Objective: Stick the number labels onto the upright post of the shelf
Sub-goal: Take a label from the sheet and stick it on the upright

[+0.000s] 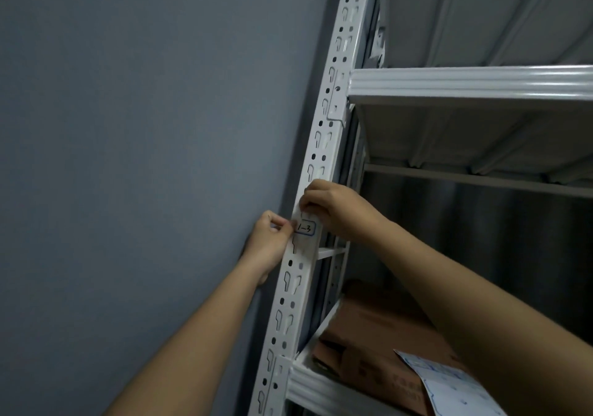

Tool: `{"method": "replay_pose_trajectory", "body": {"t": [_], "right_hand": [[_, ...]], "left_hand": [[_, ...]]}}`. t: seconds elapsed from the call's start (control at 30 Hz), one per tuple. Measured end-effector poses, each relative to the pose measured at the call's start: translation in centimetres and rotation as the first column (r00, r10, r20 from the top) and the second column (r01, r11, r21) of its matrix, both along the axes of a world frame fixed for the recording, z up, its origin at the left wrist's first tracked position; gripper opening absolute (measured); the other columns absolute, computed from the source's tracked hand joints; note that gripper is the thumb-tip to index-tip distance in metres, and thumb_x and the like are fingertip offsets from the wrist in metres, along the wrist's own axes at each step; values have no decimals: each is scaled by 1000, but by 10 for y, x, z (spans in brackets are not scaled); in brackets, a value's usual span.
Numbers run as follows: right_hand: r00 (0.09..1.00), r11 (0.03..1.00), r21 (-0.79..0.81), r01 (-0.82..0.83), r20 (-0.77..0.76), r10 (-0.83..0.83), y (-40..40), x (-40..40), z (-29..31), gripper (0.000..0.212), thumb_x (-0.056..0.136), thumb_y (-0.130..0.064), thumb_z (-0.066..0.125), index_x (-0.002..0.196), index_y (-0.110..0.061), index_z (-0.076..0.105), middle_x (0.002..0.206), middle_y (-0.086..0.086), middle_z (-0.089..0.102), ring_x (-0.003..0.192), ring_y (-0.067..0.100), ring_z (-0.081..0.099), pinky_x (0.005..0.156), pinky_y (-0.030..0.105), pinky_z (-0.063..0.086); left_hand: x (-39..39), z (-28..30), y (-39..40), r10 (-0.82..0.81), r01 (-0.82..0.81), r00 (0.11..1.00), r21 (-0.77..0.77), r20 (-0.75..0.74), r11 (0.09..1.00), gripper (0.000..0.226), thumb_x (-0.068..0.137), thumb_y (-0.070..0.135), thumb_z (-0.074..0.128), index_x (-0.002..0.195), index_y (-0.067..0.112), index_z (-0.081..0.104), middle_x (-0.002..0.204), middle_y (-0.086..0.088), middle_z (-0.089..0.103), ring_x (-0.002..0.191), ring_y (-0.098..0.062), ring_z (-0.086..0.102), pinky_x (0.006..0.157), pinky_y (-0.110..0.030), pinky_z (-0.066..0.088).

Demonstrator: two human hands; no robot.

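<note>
A white perforated upright post of a metal shelf runs from top centre down to the lower middle. On its front face lies a small white label with a blue border, marked "1-3". My left hand pinches the label's left edge against the post's left side. Above the label, my right hand has its fingers curled down onto the label's top edge. A sheet of further blue-bordered labels rests on a cardboard box at the lower right.
A blue-grey wall stands close to the left of the post. White shelf beams cross above and another beam crosses below. Brown cardboard boxes fill the lower shelf.
</note>
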State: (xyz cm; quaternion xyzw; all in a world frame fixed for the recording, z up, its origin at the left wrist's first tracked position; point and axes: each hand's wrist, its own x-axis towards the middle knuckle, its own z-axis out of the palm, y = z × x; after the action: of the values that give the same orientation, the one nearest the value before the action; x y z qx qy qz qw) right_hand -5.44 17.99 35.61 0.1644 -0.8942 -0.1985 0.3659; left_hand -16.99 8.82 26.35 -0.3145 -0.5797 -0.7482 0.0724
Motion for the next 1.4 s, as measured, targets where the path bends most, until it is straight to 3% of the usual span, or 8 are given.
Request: {"method": "replay_pose_trajectory", "body": {"t": [0.17, 0.37, 0.57, 0.67, 0.73, 1.0, 1.23, 1.4], "right_hand": [[998, 988, 146, 54, -33, -50, -2, -5, -3, 18, 94, -20, 59, 108, -16, 69, 108, 3, 57, 96, 20, 55, 73, 42, 54], [976, 911, 354, 212, -22, -218, -5, -3, -7, 33, 92, -11, 56, 124, -17, 53, 126, 4, 45, 113, 19, 41, 76, 36, 54], [970, 904, 373, 210, 39, -242, -9, 0, -2, 31, 88, -9, 58, 118, -15, 53, 125, 1, 42, 112, 18, 40, 82, 33, 52], [986, 968, 202, 151, 38, -162, -6, 2, 4, 11, 92, -8, 55, 102, -12, 60, 112, 1, 51, 100, 18, 52, 83, 37, 51], [991, 978, 166, 128, 23, -134, -5, 4, 7, 16, 96, -14, 53, 106, -10, 66, 114, 2, 56, 101, 20, 57, 86, 37, 50], [981, 916, 362, 170, 29, -194, -17, 5, 9, 22, 97, -25, 52, 111, -21, 69, 111, -1, 56, 95, 15, 56, 73, 32, 52], [964, 783, 577, 231, -30, -262, -20, 4, 7, 31, 96, -8, 46, 124, -14, 58, 123, 3, 51, 113, 19, 49, 71, 28, 44], [962, 781, 573, 250, -59, -265, -15, 2, -1, 31, 96, -7, 47, 125, -8, 55, 122, 8, 49, 109, 23, 46, 65, 27, 36]], "left_hand": [[-2, -1, 2, 1, -1, 1000, 26, -5, 1000, 18, 92, 32, 57, 79, 25, 46, 82, -10, 61, 76, -22, 55, 66, -34, 41], [-2, 0, 3, 46, -46, 999, -2, -27, 999, 18, 94, 27, 52, 79, 25, 42, 70, -1, 53, 68, -16, 46, 60, -29, 36], [0, 1, 0, 32, -33, 999, -18, -20, 999, 18, 93, 28, 54, 78, 26, 44, 72, -4, 56, 70, -18, 50, 67, -36, 40], [1, 0, 0, 21, -21, 1000, 20, -5, 1000, 19, 91, 31, 59, 77, 26, 47, 76, -6, 60, 76, -23, 56, 71, -38, 43], [3, 0, 0, 19, -19, 1000, 31, -7, 999, 20, 91, 33, 59, 78, 24, 47, 78, -7, 60, 76, -22, 56, 70, -37, 43], [8, 1, 0, 38, -37, 998, 25, -40, 999, 22, 94, 32, 56, 79, 21, 43, 72, -5, 54, 66, -15, 46, 58, -29, 36], [13, 3, -1, 91, -89, 993, 30, -69, 996, 23, 94, 23, 56, 77, 21, 41, 68, 0, 50, 61, -11, 41, 54, -27, 33], [14, 2, 0, 92, -90, 994, 38, -66, 995, 25, 94, 25, 55, 75, 21, 39, 62, 1, 45, 56, -9, 37, 50, -26, 29]]}}
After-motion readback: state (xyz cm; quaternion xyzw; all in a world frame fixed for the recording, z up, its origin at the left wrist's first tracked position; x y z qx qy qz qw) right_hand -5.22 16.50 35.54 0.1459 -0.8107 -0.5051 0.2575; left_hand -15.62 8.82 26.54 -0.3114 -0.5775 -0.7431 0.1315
